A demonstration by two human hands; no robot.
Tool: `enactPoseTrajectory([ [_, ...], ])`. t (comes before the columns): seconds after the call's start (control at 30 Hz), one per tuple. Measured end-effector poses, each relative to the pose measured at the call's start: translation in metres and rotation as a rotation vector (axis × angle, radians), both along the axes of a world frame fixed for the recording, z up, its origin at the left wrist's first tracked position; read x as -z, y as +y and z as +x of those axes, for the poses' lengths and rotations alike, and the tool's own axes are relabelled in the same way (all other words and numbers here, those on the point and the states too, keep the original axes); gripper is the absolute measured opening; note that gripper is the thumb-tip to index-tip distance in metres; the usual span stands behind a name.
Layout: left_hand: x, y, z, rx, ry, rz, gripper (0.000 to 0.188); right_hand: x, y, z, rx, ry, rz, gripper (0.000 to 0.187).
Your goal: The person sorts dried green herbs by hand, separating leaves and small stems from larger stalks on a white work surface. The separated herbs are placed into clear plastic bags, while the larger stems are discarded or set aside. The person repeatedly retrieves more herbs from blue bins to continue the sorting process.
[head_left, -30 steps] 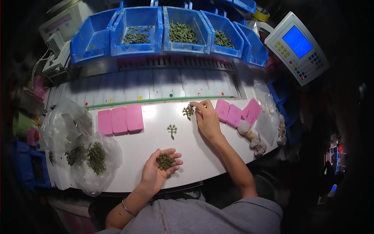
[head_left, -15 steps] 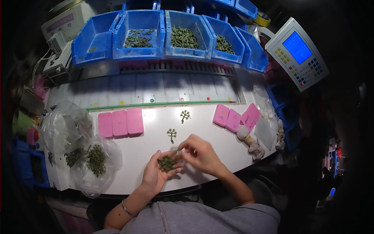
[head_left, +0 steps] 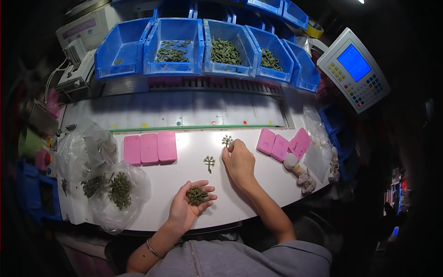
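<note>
Palm up, my left hand (head_left: 183,207) cradles a small heap of green tree-shaped pieces (head_left: 197,195), its fingers loosely spread under them. Beyond it to the right, my right hand (head_left: 239,161) is over the white table, fingertips pinched at the foot of a flat green tree-shaped piece (head_left: 227,140). Its fingers cover the stem; whether they hold a further piece is hidden. A second such piece (head_left: 209,163) lies on the table between the two hands, its branches pointing away from me.
Pink blocks (head_left: 150,148) lie at left, more pink blocks (head_left: 280,147) at right beside a pale tied bundle (head_left: 301,174). Clear plastic bags (head_left: 138,196) with green pieces (head_left: 120,190) are at left. Blue bins (head_left: 173,68) line the back; a keypad with a screen (head_left: 354,69) stands right.
My right hand has moved from above the left palm, away from me, to the farther tree-shaped piece. My left hand still holds its heap. The whole view has shifted slightly.
</note>
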State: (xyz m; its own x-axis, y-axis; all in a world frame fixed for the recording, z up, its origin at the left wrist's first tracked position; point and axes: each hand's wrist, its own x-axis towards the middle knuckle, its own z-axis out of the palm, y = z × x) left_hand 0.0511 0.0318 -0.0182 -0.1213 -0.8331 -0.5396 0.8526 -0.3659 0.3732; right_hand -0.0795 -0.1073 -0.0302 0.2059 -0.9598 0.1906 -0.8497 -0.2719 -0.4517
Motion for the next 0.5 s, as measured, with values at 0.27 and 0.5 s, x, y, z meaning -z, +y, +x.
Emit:
enactPoseTrajectory([
  [0.27, 0.001, -0.001, -0.002, 0.023, -0.002, -0.018, 0.043, -0.011, 0.024, -0.027, -0.095, -0.257, 0.234, 0.014],
  [0.5, 0.002, 0.000, -0.004, 0.030, -0.002, -0.032, 0.043, -0.006, 0.032, -0.034, -0.110, -0.318, 0.223, 0.014],
])
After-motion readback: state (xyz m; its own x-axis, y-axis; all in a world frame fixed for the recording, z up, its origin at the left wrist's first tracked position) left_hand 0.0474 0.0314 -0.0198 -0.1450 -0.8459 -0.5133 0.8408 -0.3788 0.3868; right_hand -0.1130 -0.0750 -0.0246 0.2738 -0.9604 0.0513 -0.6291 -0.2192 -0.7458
